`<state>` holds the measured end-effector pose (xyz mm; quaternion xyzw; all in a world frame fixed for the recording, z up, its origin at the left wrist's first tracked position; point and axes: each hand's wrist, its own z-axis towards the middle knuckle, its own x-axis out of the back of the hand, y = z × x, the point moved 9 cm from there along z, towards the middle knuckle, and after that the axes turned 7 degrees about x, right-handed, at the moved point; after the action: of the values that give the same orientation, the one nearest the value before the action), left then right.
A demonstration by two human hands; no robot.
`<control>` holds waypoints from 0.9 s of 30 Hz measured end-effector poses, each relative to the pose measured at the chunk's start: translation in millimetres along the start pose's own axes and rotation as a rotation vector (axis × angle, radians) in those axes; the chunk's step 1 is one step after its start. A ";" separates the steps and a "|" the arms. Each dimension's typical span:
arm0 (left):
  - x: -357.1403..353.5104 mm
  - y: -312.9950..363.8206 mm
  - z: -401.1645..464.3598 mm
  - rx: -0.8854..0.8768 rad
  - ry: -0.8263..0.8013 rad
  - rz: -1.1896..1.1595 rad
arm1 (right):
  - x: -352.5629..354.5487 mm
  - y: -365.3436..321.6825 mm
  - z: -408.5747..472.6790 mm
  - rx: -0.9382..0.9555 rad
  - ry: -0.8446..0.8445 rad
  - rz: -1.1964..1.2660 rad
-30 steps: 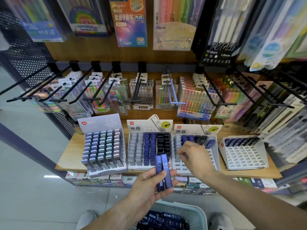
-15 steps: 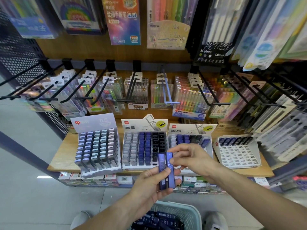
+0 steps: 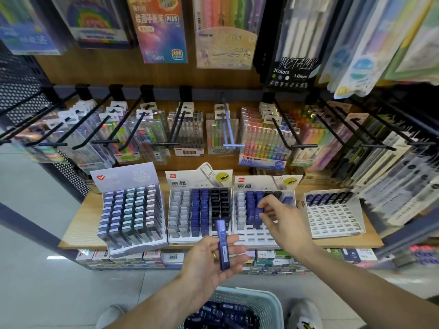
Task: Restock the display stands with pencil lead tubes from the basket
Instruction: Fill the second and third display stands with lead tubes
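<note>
On the pale tiled floor far left, a bright glare patch beside a black perforated panel. Above, hanging packs of coloured pens against a wooden back wall; below them, a rail of black pegs loaded with clear blister packs. On the wooden shelf, four display stands in a row: leftmost stand full of grey and pale-blue tubes; second stand filled with grey, blue and black columns; third stand partly filled, lower slots bare; fourth stand with tubes only along its top row. Under the shelf, stacked small boxes. In front of the second stand, left hand palm up, fingers loosely curled round one blue lead tube, held upright against the fingers; gold ring on one finger. Over the third stand, right hand pinching a second blue tube at its blue column; whether seated in a slot, cannot tell. At the bottom edge, pale-green basket holding a heap of dark-blue tubes, between two light shoes. Far right, more hanging packs on black hooks.
</note>
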<state>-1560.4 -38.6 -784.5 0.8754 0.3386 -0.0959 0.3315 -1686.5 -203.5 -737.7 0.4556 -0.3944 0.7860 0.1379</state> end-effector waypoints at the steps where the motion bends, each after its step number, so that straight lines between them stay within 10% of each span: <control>1: 1.6 -0.7 0.4 0.002 0.006 -0.002 | -5.4 0.0 -0.7 0.007 -0.022 0.017; 21: 11.0 8.5 -5.4 -0.108 -0.037 0.060 | -19.0 -4.6 5.6 -0.050 0.004 -0.105; 27: 5.8 9.3 -1.5 -0.142 -0.025 0.094 | -30.7 -43.7 -1.5 -0.361 -0.233 0.818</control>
<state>-1550.0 -39.7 -780.9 0.8632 0.2991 -0.0669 0.4012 -1645.4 -169.6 -741.8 0.3165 -0.6851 0.6383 -0.1516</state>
